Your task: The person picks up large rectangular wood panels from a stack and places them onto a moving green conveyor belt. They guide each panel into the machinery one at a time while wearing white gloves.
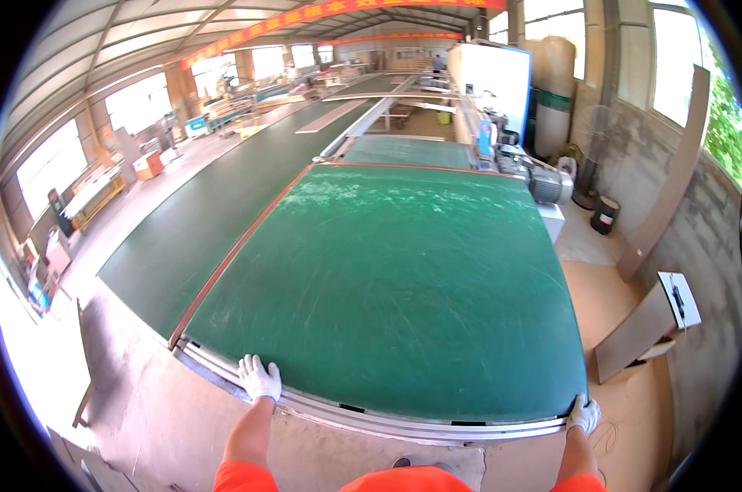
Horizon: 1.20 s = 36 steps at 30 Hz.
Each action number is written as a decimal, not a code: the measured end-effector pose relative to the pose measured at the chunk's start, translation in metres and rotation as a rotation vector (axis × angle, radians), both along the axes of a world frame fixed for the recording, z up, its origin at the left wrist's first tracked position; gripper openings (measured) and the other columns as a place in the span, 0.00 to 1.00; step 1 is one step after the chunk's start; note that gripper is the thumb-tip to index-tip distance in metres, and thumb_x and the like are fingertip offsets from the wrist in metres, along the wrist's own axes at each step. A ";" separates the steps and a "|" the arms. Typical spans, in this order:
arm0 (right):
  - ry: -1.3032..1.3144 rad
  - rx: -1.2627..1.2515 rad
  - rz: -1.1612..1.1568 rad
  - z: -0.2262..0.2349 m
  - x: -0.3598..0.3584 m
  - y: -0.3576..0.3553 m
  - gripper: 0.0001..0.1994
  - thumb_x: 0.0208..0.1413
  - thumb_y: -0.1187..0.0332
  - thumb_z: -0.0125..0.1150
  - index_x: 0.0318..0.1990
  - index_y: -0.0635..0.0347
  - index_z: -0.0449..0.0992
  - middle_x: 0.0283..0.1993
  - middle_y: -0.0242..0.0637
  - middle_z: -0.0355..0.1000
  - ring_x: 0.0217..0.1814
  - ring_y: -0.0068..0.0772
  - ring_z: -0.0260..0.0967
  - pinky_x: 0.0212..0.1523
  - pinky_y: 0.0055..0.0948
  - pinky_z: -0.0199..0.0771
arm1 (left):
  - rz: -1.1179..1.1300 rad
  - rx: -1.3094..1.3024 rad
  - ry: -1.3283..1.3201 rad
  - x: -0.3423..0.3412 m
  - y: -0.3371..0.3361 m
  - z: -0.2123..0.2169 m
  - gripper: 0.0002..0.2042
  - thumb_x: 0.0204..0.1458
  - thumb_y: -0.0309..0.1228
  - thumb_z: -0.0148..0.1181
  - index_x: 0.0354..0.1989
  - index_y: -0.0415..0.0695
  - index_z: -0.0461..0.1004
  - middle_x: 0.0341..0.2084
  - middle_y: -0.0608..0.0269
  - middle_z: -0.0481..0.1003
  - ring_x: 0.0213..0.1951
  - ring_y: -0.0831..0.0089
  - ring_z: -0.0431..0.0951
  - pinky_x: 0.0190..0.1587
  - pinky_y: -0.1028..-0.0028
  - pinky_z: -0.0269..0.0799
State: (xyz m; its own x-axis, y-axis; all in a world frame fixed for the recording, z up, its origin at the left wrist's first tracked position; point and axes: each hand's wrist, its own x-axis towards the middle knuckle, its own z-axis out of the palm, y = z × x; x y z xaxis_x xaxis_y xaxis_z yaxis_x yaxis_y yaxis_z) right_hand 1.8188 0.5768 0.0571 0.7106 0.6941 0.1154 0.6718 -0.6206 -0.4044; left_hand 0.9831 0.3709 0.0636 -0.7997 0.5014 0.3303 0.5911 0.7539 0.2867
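Observation:
In front of me spreads a wide green belt table (387, 303), its surface scuffed whitish toward the far end. A pale metal rail (412, 425) runs along its near edge. My left hand (259, 378), in a white glove, lies on that edge near the left corner with its fingers spread. At the near right corner rests my right hand (584, 413), gloved too. Its fingers bend over the corner, and how tightly they close is hard to make out. Neither hand shows any loose object in it.
A darker green conveyor (190, 221) runs along the left, carrying a long board (330, 117) farther off. Past the table's far right stands a grey motor (550, 182). On the right are a small cabinet (633, 336), a black bucket (605, 215) and a leaning plank (670, 172).

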 end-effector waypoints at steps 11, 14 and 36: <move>-0.005 0.036 0.096 -0.018 0.021 0.007 0.33 0.70 0.39 0.57 0.52 0.68 0.83 0.53 0.61 0.82 0.58 0.65 0.77 0.61 0.57 0.74 | 0.031 -0.006 0.028 0.000 0.002 0.002 0.33 0.62 0.48 0.61 0.70 0.36 0.72 0.75 0.45 0.67 0.79 0.42 0.58 0.81 0.45 0.50; -0.032 0.032 0.111 -0.022 0.017 0.011 0.33 0.70 0.39 0.58 0.50 0.69 0.83 0.52 0.61 0.82 0.56 0.66 0.77 0.59 0.58 0.75 | 0.034 0.002 0.006 0.001 -0.005 0.006 0.34 0.63 0.49 0.60 0.71 0.36 0.72 0.75 0.45 0.66 0.79 0.41 0.58 0.82 0.46 0.49; -0.025 0.063 0.122 -0.029 0.023 0.013 0.33 0.70 0.39 0.58 0.50 0.69 0.83 0.51 0.61 0.81 0.56 0.65 0.77 0.59 0.57 0.75 | 0.041 0.037 0.048 0.005 -0.005 0.006 0.32 0.62 0.47 0.61 0.68 0.36 0.74 0.73 0.43 0.68 0.77 0.41 0.61 0.81 0.46 0.51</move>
State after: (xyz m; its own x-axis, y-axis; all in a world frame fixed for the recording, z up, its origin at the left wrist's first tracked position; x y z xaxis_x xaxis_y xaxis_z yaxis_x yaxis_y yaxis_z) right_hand 1.8419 0.5895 0.0278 0.6175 0.7662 0.1778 0.7512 -0.5075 -0.4220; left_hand 0.9878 0.3664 0.0697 -0.8022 0.4552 0.3864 0.5737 0.7671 0.2873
